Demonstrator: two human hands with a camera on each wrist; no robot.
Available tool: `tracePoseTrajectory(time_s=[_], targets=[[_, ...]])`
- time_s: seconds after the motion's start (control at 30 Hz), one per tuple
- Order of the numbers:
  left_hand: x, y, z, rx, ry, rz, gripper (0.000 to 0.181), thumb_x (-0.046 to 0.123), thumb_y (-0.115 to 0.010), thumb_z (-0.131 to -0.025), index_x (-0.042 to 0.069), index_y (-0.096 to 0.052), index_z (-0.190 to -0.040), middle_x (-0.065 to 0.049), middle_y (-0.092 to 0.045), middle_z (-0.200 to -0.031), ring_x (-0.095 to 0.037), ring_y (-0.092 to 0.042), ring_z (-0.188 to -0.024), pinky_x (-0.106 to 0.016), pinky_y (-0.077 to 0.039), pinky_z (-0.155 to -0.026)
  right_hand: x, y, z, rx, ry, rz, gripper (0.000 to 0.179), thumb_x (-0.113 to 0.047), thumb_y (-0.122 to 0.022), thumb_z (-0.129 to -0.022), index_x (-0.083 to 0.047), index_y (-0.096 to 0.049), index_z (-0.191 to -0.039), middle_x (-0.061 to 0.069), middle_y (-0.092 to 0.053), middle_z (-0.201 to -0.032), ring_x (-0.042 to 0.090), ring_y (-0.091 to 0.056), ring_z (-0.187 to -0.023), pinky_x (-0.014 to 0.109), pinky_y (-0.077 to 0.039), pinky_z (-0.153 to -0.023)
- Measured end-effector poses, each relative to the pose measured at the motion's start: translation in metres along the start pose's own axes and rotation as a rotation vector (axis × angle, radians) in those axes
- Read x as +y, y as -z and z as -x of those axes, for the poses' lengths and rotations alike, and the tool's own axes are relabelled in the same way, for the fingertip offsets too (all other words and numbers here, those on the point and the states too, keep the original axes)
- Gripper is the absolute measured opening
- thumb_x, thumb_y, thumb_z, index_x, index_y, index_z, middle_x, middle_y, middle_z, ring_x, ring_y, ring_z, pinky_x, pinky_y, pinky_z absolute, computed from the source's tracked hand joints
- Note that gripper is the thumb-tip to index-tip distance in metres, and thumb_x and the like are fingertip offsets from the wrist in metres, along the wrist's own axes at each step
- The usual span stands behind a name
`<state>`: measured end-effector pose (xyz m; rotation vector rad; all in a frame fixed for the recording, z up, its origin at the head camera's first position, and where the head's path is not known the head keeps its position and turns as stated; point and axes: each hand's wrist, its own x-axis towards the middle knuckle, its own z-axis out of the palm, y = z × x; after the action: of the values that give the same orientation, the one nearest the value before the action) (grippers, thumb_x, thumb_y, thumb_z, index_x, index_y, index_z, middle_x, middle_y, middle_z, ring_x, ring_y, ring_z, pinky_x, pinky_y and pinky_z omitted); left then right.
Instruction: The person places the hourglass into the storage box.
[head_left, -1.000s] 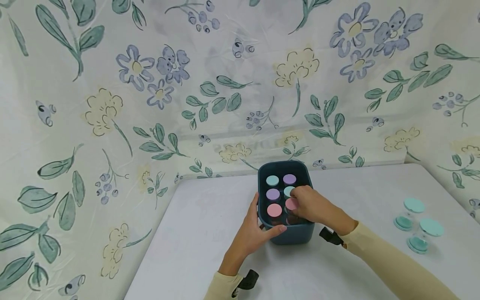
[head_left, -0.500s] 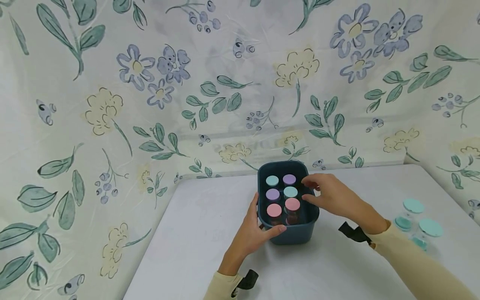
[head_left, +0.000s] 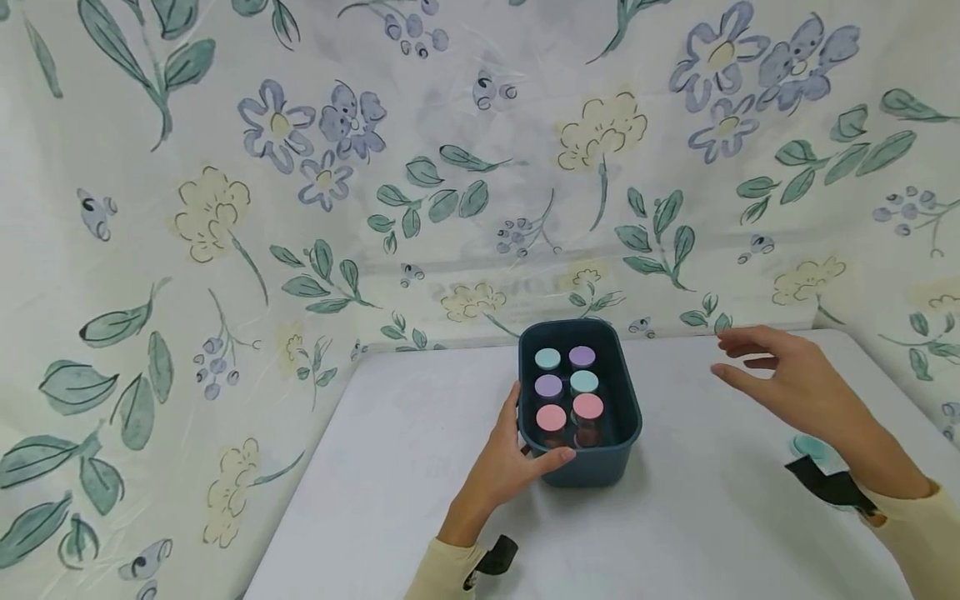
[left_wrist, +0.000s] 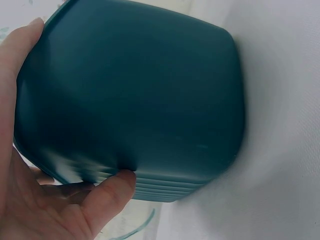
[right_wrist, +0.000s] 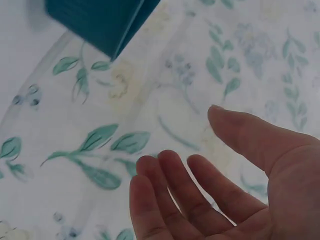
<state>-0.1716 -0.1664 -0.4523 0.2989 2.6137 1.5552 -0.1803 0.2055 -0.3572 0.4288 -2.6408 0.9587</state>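
A dark blue plastic bin (head_left: pixel 592 468) stands on the white table. My left hand (head_left: pixel 498 471) holds its near left corner, thumb along the near rim and fingers on the left side. Inside, in two columns, stand several clear sand timers with round caps: pink caps (head_left: pixel 551 417) nearest, purple caps (head_left: pixel 548 387) and teal caps (head_left: pixel 584 382) behind. My right hand (head_left: pixel 795 383) hovers in the air right of the bin, holding nothing, thumb and fingers spread apart. Below its wrist, a teal-capped sand timer (head_left: pixel 810 447) shows partly; the arm hides the rest.
The white table (head_left: pixel 390 467) reaches back to a hanging cloth (head_left: pixel 420 250) printed with leaves and flowers. More cloth hangs at both sides. Inside the bin, a strip of bare floor lies along the right wall.
My right hand has let go of a timer inside the bin and moved out to the right, now in front of the teal-capped timers there. My left hand stays on the bin.
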Motion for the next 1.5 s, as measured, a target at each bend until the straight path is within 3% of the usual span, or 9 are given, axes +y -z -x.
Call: tracePoseTrajectory(time_s=[0.1,0.33,0.7,0.8,0.97,1.13,1.23,1.37,1.5], targets=[[0.0,-0.001,0.0,-0.002,0.001,0.005,0.118,0.051,-0.083,-0.083,0.027,-0.004,-0.167,0.002,-0.016,-0.175,-0.026,-0.034,-0.156,-0.056,-0.047,-0.115,0.021,0.006,0.011,0.006,-0.049,-0.008,0.053,-0.023,-0.079,-0.093,0.003,-0.059,-0.135,0.027,-0.066,-0.127,0.045,-0.064,-0.111,-0.011,-0.033,-0.079],[0.001,0.0,-0.002,-0.007,0.002,-0.002,0.119,0.055,-0.082,-0.082,0.027,-0.004,-0.167,0.002,-0.017,-0.175,-0.027,-0.035,-0.155,-0.056,-0.046,-0.115,0.067,0.017,0.039,0.052,-0.129,-0.027,0.055,-0.023,-0.077,-0.094,0.005,-0.057,-0.136,0.031,-0.063,-0.128,-0.032,-0.035,-0.096,-0.01,-0.035,-0.075],[0.003,-0.002,-0.003,-0.006,0.008,-0.008,0.12,0.054,-0.083,-0.082,0.028,-0.003,-0.167,0.002,-0.016,-0.175,-0.028,-0.034,-0.156,-0.056,-0.047,-0.115,0.116,0.022,0.084,0.151,-0.295,-0.021,0.068,-0.025,-0.071,-0.1,0.012,-0.041,-0.148,0.043,-0.047,-0.141,-0.015,-0.043,-0.109,-0.015,-0.02,-0.084],[0.004,-0.002,-0.003,-0.002,0.009,-0.006,0.119,0.054,-0.083,-0.082,0.029,-0.003,-0.167,0.003,-0.016,-0.175,-0.028,-0.034,-0.156,-0.057,-0.046,-0.115,0.125,0.019,0.093,0.182,-0.313,-0.036,0.071,-0.022,-0.074,-0.097,0.012,-0.04,-0.149,0.0,-0.058,-0.14,-0.016,-0.044,-0.108,-0.014,-0.021,-0.084],[0.001,-0.003,-0.003,-0.001,0.007,0.005,0.119,0.053,-0.083,-0.082,0.029,-0.004,-0.167,0.003,-0.016,-0.175,-0.028,-0.034,-0.156,-0.057,-0.047,-0.114,0.14,0.013,0.107,0.205,-0.323,-0.096,0.076,-0.015,-0.081,-0.09,0.015,-0.041,-0.147,-0.048,-0.028,-0.112,-0.033,-0.029,-0.093,-0.012,-0.03,-0.079],[-0.001,-0.003,-0.003,0.002,0.0,0.013,0.119,0.052,-0.083,-0.082,0.029,-0.004,-0.167,0.003,-0.017,-0.175,-0.028,-0.034,-0.156,-0.058,-0.047,-0.113,0.147,0.011,0.113,0.11,-0.442,-0.07,0.081,-0.026,-0.08,-0.092,0.018,-0.039,-0.146,0.005,-0.064,-0.131,-0.031,-0.027,-0.085,-0.009,-0.035,-0.068],[-0.001,-0.003,-0.003,0.0,-0.002,0.02,0.118,0.051,-0.084,-0.082,0.03,-0.004,-0.167,0.003,-0.017,-0.175,-0.028,-0.034,-0.156,-0.058,-0.047,-0.113,0.148,0.012,0.112,0.029,-0.538,-0.042,0.083,-0.037,-0.074,-0.097,0.019,-0.038,-0.146,0.047,-0.044,-0.143,-0.002,-0.062,-0.106,-0.007,-0.038,-0.064],[-0.001,-0.003,-0.003,-0.002,-0.001,0.021,0.118,0.051,-0.084,-0.082,0.029,-0.004,-0.167,0.002,-0.017,-0.175,-0.028,-0.034,-0.155,-0.058,-0.047,-0.114,0.147,0.011,0.112,-0.037,-0.637,-0.033,0.085,-0.044,-0.07,-0.098,0.019,-0.039,-0.145,0.047,-0.04,-0.146,0.064,-0.045,-0.125,0.008,-0.051,-0.06],[-0.001,-0.003,-0.004,-0.005,-0.005,0.027,0.118,0.05,-0.084,-0.083,0.029,-0.004,-0.167,0.002,-0.017,-0.174,-0.028,-0.035,-0.155,-0.057,-0.047,-0.114,0.146,0.008,0.115,-0.042,-0.672,-0.039,0.085,-0.043,-0.072,-0.096,0.018,-0.039,-0.145,0.046,-0.041,-0.146,0.054,-0.058,-0.116,0.026,-0.06,-0.063]])
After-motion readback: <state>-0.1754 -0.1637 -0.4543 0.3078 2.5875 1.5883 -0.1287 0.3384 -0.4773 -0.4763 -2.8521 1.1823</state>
